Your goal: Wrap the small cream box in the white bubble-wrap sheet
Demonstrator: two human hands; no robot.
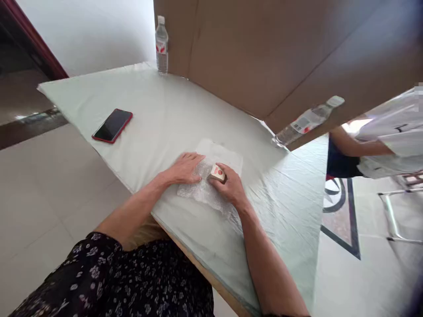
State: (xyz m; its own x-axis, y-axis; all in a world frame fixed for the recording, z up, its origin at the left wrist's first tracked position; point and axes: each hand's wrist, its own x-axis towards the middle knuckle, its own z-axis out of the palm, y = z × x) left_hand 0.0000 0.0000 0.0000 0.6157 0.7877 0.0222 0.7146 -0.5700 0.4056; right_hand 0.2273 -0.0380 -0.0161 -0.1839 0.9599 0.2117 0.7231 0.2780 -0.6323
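A small white box with red print (217, 172) is gripped between the thumb and fingers of my right hand (232, 186). Beneath it a sheet of clear bubble wrap (201, 192) lies spread on the cloth-covered table. My left hand (187, 168) rests flat on the left part of the bubble wrap, fingers stretched out and holding nothing. The box is on or just above the wrap; the exact contact is hidden.
A phone with a red edge (113, 126) lies at the table's left. Two plastic bottles, one at the far corner (161, 46) and one at the right (307, 122), stand by a large brown panel (231, 53). Beyond the panel a person (380, 141) is partly visible.
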